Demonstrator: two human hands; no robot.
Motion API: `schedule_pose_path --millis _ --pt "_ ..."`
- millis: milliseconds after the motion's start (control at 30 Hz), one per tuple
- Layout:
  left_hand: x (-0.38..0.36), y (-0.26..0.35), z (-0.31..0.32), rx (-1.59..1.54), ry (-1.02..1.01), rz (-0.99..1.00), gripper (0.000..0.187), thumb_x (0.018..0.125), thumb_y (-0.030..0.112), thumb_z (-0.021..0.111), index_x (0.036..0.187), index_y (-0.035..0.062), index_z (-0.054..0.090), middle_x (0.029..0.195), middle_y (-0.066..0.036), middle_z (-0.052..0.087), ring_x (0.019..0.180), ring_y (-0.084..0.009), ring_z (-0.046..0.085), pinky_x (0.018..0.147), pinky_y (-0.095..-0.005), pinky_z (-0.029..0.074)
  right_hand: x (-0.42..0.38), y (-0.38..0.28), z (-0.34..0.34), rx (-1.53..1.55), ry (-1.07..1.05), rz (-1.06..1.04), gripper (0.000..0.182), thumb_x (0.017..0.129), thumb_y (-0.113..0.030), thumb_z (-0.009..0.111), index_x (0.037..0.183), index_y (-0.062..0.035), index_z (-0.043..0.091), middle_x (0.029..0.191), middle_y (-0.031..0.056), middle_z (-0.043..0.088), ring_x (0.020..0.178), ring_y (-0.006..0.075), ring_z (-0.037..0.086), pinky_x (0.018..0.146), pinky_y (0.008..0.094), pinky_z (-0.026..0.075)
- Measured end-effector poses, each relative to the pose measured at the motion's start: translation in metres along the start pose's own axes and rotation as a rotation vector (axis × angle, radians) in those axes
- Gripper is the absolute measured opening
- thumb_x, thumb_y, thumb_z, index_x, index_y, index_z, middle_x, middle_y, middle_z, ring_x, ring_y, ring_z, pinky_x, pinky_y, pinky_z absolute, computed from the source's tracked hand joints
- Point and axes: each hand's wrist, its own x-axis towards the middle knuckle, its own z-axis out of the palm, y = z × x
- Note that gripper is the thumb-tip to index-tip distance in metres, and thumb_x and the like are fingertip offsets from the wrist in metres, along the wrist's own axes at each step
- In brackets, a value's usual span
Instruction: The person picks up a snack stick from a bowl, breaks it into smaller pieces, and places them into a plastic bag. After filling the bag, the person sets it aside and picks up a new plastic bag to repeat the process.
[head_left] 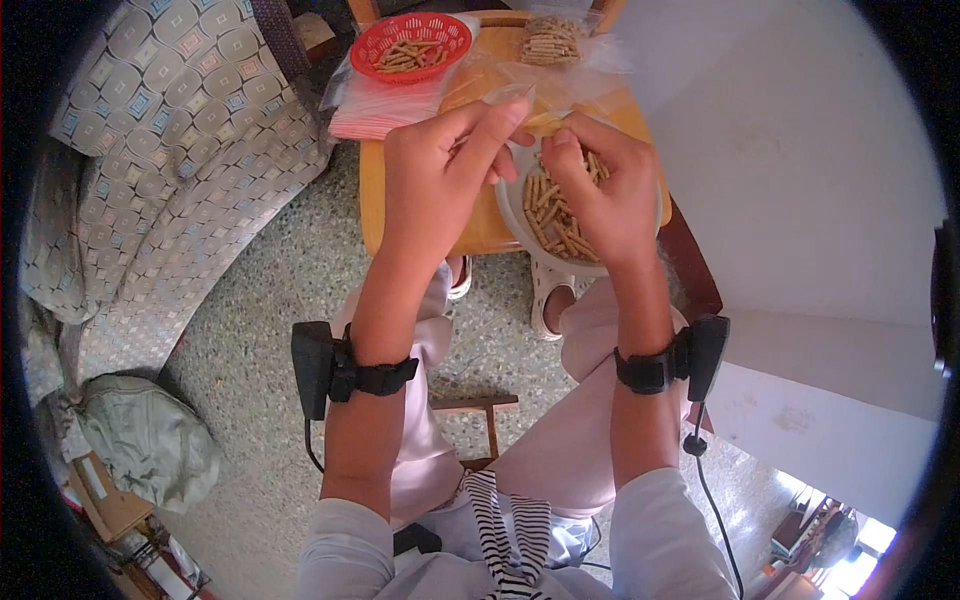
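Observation:
My left hand (450,160) is closed in a pinch on a clear plastic bag (545,103), thumb against the fingers. Just to the right, my right hand (612,190) pinches the same bag's other side. The bag's see-through film makes its outline hard to follow. Below the hands stands a white bowl (510,207) of short tan sticks (550,215), partly covered by my right hand. A red perforated basket (365,45) with several similar sticks rests on a stack of clear bags with red edges (375,125), beyond my left hand.
A wooden chair seat (378,215) carries these things. At its far side lies a clear bag filled with sticks (552,42). A patterned fabric cover (220,120) hangs at left, and a white wall (790,160) rises at right. A grey-green bag (150,440) sits lower left.

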Motion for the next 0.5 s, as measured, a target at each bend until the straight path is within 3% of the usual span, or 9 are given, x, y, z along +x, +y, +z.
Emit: schedule_pose_path --millis 133,233,300,333,400,433,500 --pt "0.002 -0.001 -0.002 -0.056 -0.01 -0.059 0.029 0.091 0.027 0.067 0.085 0.0 0.073 0.058 -0.003 0.062 0.052 -0.0049 0.054 0.05 -0.0206 0.041 0.0 -0.001 -0.001 0.003 -0.024 0.0 0.021 0.083 -0.018 0.06 0.074 0.0009 0.057 0.062 0.0152 0.054 0.052 0.0247 0.052 0.052 0.0357 0.042" --pt "0.006 -0.005 -0.004 -0.076 0.005 0.007 0.023 0.09 0.025 0.068 0.087 0.0018 0.073 0.064 -0.004 0.065 0.056 -0.0053 0.057 0.052 -0.0216 0.044 0.001 -0.001 -0.002 -0.02 -0.072 0.02 0.024 0.085 -0.023 0.061 0.079 -0.0003 0.062 0.065 0.0161 0.057 0.055 0.0253 0.056 0.054 0.0355 0.044" --pt "0.011 -0.009 -0.011 0.275 0.068 0.125 0.016 0.087 0.021 0.07 0.092 0.006 0.073 0.078 -0.007 0.069 0.064 -0.0119 0.063 0.06 -0.0255 0.049 0.0 0.004 -0.001 -0.01 -0.157 0.137 0.028 0.087 -0.03 0.062 0.091 -0.0026 0.066 0.071 0.0177 0.063 0.064 0.029 0.064 0.062 0.0392 0.049" --pt "0.014 -0.013 -0.015 0.276 0.069 0.127 0.016 0.087 0.021 0.07 0.092 0.006 0.073 0.078 -0.007 0.069 0.064 -0.0119 0.063 0.06 -0.0255 0.049 0.0 0.008 -0.002 -0.01 -0.156 0.135 0.028 0.087 -0.03 0.062 0.091 -0.0026 0.066 0.071 0.0177 0.063 0.064 0.029 0.064 0.062 0.0392 0.049" --pt "0.02 -0.024 -0.023 0.452 0.103 0.25 0.014 0.084 0.018 0.07 0.095 0.0097 0.072 0.09 -0.009 0.07 0.079 -0.0219 0.065 0.071 -0.0313 0.051 -0.002 0.021 -0.007 -0.312 -0.352 0.314 0.035 0.087 -0.035 0.062 0.105 -0.0056 0.065 0.093 0.019 0.068 0.086 0.0314 0.067 0.078 0.0422 0.051" --pt "0.022 -0.031 -0.028 0.452 0.105 0.253 0.014 0.084 0.018 0.07 0.095 0.0097 0.072 0.09 -0.009 0.07 0.079 -0.0219 0.065 0.071 -0.0313 0.051 -0.01 0.035 -0.006 -0.312 -0.35 0.311 0.035 0.087 -0.035 0.062 0.105 -0.0056 0.065 0.093 0.019 0.068 0.086 0.0314 0.067 0.078 0.0422 0.051" --pt "0.031 -0.041 -0.033 0.732 0.025 0.449 0.016 0.081 0.016 0.07 0.096 0.0103 0.071 0.096 -0.008 0.07 0.09 -0.0287 0.061 0.079 -0.0366 0.05 -0.025 0.067 -0.003 -0.537 -0.362 0.102 0.035 0.085 -0.032 0.063 0.112 -0.0088 0.064 0.111 0.0178 0.064 0.104 0.033 0.061 0.089 0.0448 0.048"
